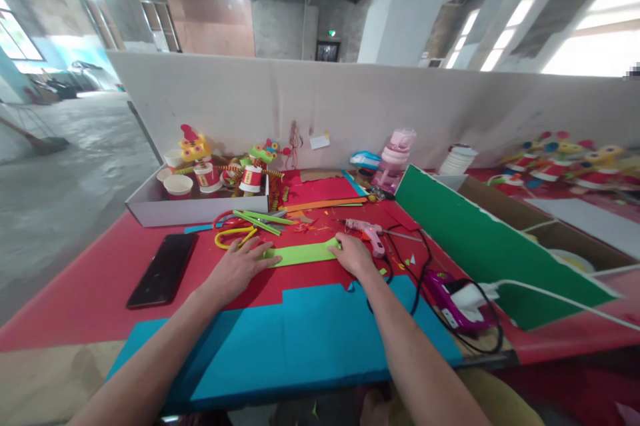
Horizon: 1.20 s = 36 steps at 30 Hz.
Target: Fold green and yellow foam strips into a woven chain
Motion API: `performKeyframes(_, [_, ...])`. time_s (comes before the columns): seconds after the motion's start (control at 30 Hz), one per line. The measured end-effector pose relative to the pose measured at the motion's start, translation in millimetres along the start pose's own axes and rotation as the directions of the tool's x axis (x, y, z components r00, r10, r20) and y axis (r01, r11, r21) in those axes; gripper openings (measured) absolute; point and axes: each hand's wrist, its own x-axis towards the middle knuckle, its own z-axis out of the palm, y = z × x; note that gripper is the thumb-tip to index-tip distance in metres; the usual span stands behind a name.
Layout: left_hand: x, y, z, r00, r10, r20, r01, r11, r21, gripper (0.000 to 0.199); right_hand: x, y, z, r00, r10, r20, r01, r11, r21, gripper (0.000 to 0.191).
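A bright green paper strip (306, 253) lies across the red table covering, between my two hands. My left hand (244, 265) rests with fingers spread, its fingertips on the strip's left end. At the other end, my right hand (354, 255) is closed in a pinch on the strip. Just beyond my left hand are scissors with yellow handles (231, 237) and several narrow green strips (265, 221). A pink hot glue gun (369, 233) lies on its side past my right hand. Blue paper (300, 336) covers the table's near edge under my forearms.
A black phone (163, 271) lies at left. Behind it, a white box (200, 211) holds paper cups and decorated figures. A green-sided divided box (480, 246) stands at right, near a purple power strip (457, 303) with loose cords. A white partition (340, 99) rises behind.
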Motion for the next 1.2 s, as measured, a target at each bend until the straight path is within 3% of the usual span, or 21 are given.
performKeyframes(0.17, [5,12,5.8,0.996,0.081,-0.036,-0.083,0.995,-0.058,0.056,0,1,-1,1.000,-0.011,-0.005,0.011,1.000,0.019,0.014])
performKeyframes(0.33, [7,31,5.6,0.998,0.028,0.055,-0.023,0.996,-0.087,0.048,-2,1,0,1.000,0.021,-0.015,-0.020,0.999,0.048,0.013])
performKeyframes(0.53, [0,43,5.8,1.000,0.003,-0.010,-0.005,0.982,-0.187,0.063,-2,6,1,0.997,0.068,-0.037,-0.065,0.993,0.096,0.020])
performKeyframes(0.6, [0,45,8.2,0.999,0.016,-0.028,-0.021,0.982,-0.189,0.065,-5,7,-5,0.987,0.101,-0.128,-0.091,0.992,0.084,0.026])
performKeyframes(0.67, [0,46,9.7,0.999,0.022,-0.030,-0.027,0.981,-0.191,0.066,-13,0,-13,0.949,0.085,-0.303,-0.074,0.996,0.049,0.028])
performKeyframes(0.7, [0,46,10.0,0.999,0.025,-0.030,-0.030,0.981,-0.192,0.066,-20,-7,-16,0.916,0.046,-0.399,-0.038,0.999,0.029,0.028])
performKeyframes(0.77, [0,45,9.7,0.999,0.029,-0.041,-0.036,0.981,-0.192,0.066,-37,-27,-15,0.886,-0.143,-0.442,0.153,0.988,-0.011,0.032])
performKeyframes(0.83, [0,44,9.1,0.997,0.040,-0.061,-0.051,0.981,-0.189,0.064,-56,-51,-6,0.830,-0.434,-0.351,0.458,0.889,-0.016,0.041])
performKeyframes(0.9, [-1,44,8.7,0.996,0.053,-0.070,-0.065,0.981,-0.185,0.059,-71,-71,9,0.746,-0.635,-0.201,0.650,0.760,0.014,0.055])
performKeyframes(0.93, [0,45,8.7,0.996,0.054,-0.070,-0.066,0.981,-0.183,0.057,-75,-76,17,0.731,-0.668,-0.140,0.678,0.734,0.041,0.064])
performKeyframes(1.03, [0,45,9.5,0.997,0.030,-0.077,-0.044,0.983,-0.176,0.056,-78,-75,32,0.764,-0.645,-0.001,0.642,0.759,0.109,0.084])
performKeyframes(1.2, [-1,45,10.2,0.997,0.017,-0.070,-0.029,0.984,-0.176,0.061,-65,-44,26,0.774,-0.619,0.135,0.608,0.785,0.118,0.087])
